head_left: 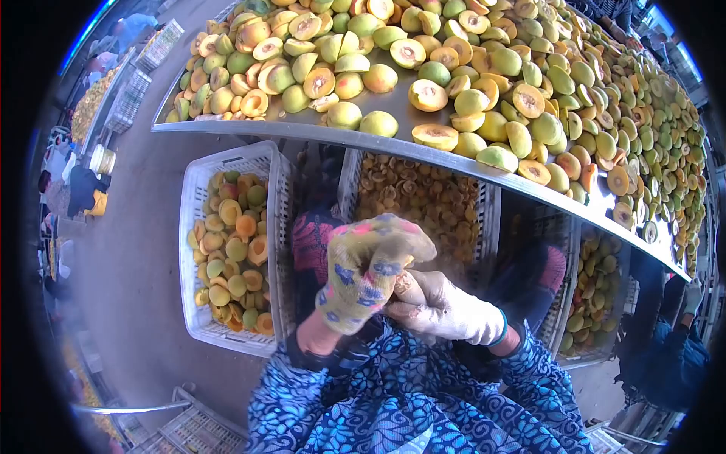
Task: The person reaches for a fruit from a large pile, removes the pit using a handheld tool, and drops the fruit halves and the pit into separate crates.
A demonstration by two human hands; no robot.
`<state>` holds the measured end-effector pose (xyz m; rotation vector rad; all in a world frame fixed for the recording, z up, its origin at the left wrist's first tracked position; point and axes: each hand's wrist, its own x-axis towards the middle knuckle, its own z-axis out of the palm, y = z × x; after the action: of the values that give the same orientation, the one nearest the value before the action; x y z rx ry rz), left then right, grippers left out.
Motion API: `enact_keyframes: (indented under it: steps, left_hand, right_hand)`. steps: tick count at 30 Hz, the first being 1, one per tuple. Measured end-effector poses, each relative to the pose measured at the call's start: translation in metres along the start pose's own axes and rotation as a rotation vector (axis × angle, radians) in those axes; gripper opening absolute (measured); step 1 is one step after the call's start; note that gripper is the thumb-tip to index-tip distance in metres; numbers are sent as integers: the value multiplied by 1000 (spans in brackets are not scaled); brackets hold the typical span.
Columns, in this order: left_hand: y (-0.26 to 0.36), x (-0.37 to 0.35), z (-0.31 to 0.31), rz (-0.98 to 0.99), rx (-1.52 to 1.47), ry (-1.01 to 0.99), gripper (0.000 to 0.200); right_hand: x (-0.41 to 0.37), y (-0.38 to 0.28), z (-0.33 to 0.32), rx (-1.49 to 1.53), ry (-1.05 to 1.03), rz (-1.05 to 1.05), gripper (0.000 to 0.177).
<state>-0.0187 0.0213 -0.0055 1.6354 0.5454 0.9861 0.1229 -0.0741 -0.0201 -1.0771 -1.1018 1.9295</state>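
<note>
A left hand (376, 271) in a pale yellow knitted glove with blue and pink flowers meets a right hand (448, 309) in an off-white glove with a teal cuff edge, in front of a person's sleeved garment of dark fabric with blue flowers and leaves (431, 412). The left hand's fingers are curled inward, and the right hand's fingers are bent beneath and against them. Whether either grips anything cannot be told, since the fingers overlap and hide what lies between.

Beyond them, a metal bench with a raised silvery rim (287, 132) carries a broad heap of halved green, yellow and orange fruit (428, 96), some cut face up. Under the bench edge, behind the hands, a white slotted plastic crate (490, 219) holds small brownish-orange pieces (420, 189). To the left, a white rectangular plastic crate (187, 250) on the grey floor (155, 250) holds more of the halved fruit, green and orange. Another batch of green-yellow halves (594, 291) sits low on the right.

At the far right, a person in dark clothing (669, 356) has a pale-gloved hand (692, 298) near the bench's end.
</note>
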Motion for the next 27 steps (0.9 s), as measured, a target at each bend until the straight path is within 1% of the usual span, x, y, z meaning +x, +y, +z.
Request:
enact_keyframes:
  steps: [1,2,3,5,6,7,9,10,11,13,14,15,17,19,20,21,22,23,24,25,26,27]
  left_hand:
    - [-2,9,-8,79,50,-182,19]
    - [0,19,-15,188,108,-344,20]
    - [-2,22,-15,183,108,-344,20]
    - [-3,25,-16,39,-32,-466,23]
    - [2,26,-12,-86,-94,-381,37]
    - [4,24,-6,-80,-89,-378,37]
    - [5,17,3,-363,-570,-76,52]
    - [-1,16,1,-383,-508,-60,58]
    - [-2,14,0,-375,-503,-46,58]
    - [-3,8,-3,-490,-584,15,54]
    - [-32,-1,-1,-406,-149,174,54]
    - [-61,-11,-6,-451,-155,194,52]
    - [-23,5,-19,-620,-737,276,49]
    - [-18,8,-53,-530,-429,448,53]
    - [-28,6,-83,-483,-392,537,49]
    - [-45,3,-121,-437,-356,623,46]
    - [-52,1,-164,-371,473,516,41]
    - [-55,-4,-194,-44,831,400,43]
    - [-52,-13,-221,-309,1306,319,45]
    - [-47,-20,-235,-111,1384,444,44]
    - [-25,-14,-243,-136,1322,387,42]
    - [-3,-5,-249,-165,1264,327,41]
  right_hand:
    - [-4,-6,-3,46,-33,69,29]
    - [-8,2,-8,342,-168,65,28]
    - [-10,8,-11,346,-169,67,28]
    - [-12,12,-12,812,-350,261,28]
    - [-10,21,-8,1022,-442,229,27]
    - [-7,20,-8,1016,-447,228,27]
    - [-3,15,-8,1176,-554,124,28]
    - [-3,25,-8,1179,-471,150,30]
    - [-4,24,-6,1170,-482,160,30]
    - [0,20,-2,1149,-459,153,31]
    - [3,19,-1,1042,-391,164,33]
    - [4,17,4,1025,-393,140,35]
    - [10,5,12,789,-264,25,34]
    - [18,4,11,705,-53,-110,33]
    - [25,9,4,629,38,-112,29]
    - [27,10,4,425,343,27,26]
    - [36,42,-7,-197,489,-130,25]
    - [41,63,-10,-827,614,-277,25]
    - [26,80,-6,-1218,540,18,28]
    - [12,111,-1,-1685,352,160,31]
    - [6,128,-3,-1547,79,254,34]
    - [2,137,4,-1405,163,240,29]
